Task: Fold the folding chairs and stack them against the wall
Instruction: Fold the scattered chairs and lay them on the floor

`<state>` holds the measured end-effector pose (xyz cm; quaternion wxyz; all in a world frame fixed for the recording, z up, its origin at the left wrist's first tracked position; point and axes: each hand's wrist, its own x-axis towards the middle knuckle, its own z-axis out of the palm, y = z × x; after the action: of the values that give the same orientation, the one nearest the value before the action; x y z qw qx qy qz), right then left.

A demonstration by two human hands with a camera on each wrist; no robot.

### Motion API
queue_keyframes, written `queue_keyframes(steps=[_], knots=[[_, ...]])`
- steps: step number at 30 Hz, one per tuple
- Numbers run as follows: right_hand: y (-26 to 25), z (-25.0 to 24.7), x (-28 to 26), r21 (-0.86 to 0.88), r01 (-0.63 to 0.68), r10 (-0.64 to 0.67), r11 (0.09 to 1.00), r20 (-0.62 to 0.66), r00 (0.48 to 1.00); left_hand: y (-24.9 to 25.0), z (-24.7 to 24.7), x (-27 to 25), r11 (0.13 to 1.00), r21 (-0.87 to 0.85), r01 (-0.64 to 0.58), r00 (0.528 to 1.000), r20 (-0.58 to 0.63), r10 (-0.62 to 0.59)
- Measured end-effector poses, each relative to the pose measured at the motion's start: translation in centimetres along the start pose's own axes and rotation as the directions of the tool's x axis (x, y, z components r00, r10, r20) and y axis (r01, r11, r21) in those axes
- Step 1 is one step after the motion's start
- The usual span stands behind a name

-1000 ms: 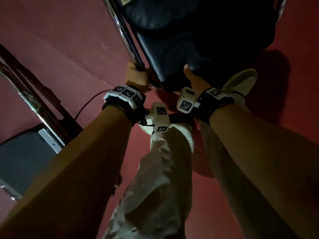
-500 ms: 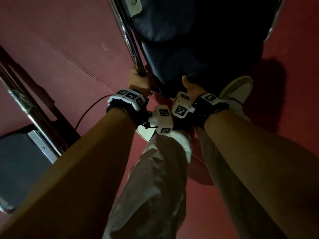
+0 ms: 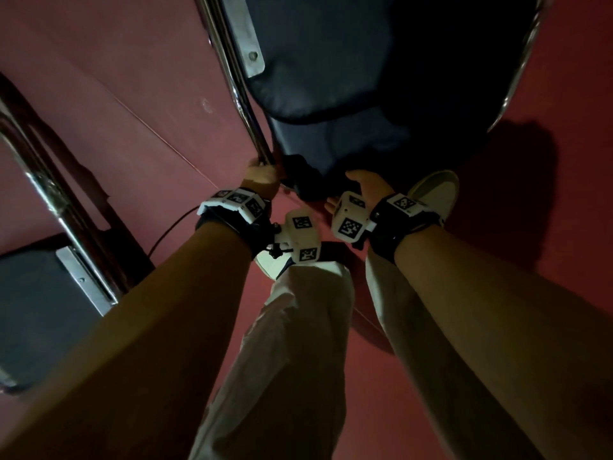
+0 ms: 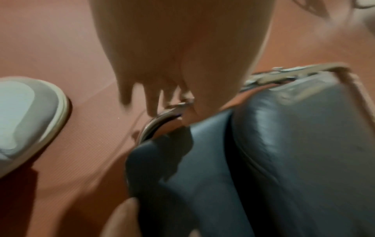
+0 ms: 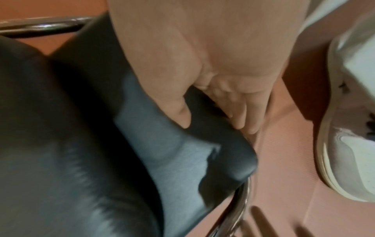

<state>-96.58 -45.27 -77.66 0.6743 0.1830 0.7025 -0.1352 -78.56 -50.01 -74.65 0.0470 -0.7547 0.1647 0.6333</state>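
The chair (image 3: 348,94) has dark blue pads and a shiny frame (image 3: 245,104), low over the red floor (image 3: 116,94). The left hand (image 3: 262,175) grips the frame. The right hand (image 3: 365,187) pinches the pad's edge. Another chair (image 3: 49,293) stands left, near.

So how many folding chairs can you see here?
2. One folding chair is straight ahead, held by the left hand and right hand. A second chair stands at the left edge. Others may be out of view.

red floor (image 3: 116,104) | on it: shoes (image 3: 438,197), black cable (image 3: 169,227)
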Motion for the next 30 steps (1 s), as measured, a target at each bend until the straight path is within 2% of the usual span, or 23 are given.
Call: queue_keyframes(steps=[3,7,11,17,20,22,25,27,30], knots=[[-1.5,-0.3,-3.7,0.050,0.003,-0.005,0.999,0.036,0.999,1.0,0.7,-2.9,0.999,0.000,-0.046,0.997,-0.069,0.046],[-5.1,-0.2,-10.7,0.059,0.015,-0.019,0.998,0.076,0.997,4.4,0.4,-10.0,0.995,-0.067,-0.080,0.988,-0.140,0.070],[-10.1,1.2,-23.3,0.081,0.063,-0.074,0.995,0.143,0.987,10.1,-2.8,-19.8,0.976,-0.166,-0.144,0.980,-0.159,0.117],[-16.6,2.9,-46.4,0.130,0.202,-0.228,0.971,0.232,0.946,19.3,-10.6,-38.6,0.905,-0.294,-0.308,0.922,-0.327,0.207],[-18.6,3.9,-57.3,0.127,0.326,-0.349,0.937,0.289,0.891,22.7,-14.6,-48.3,0.827,-0.366,-0.427,0.865,-0.432,0.255],[-19.5,4.5,-62.5,0.140,0.361,-0.387,0.922,0.328,0.862,24.5,-16.4,-53.4,0.756,-0.408,-0.512,0.820,-0.494,0.289],[-20.5,5.7,-71.3,0.129,0.376,-0.394,0.918,0.418,0.818,25.9,-18.9,-61.6,0.624,-0.491,-0.608,0.770,-0.557,0.312],[-21.2,6.8,-75.3,0.119,0.383,-0.392,0.916,0.465,0.794,26.5,-20.2,-65.2,0.554,-0.513,-0.655,0.737,-0.596,0.319],[-22.3,9.6,-80.9,0.082,0.432,-0.402,0.898,0.554,0.729,26.8,-22.9,-70.2,0.444,-0.532,-0.720,0.682,-0.661,0.313]])
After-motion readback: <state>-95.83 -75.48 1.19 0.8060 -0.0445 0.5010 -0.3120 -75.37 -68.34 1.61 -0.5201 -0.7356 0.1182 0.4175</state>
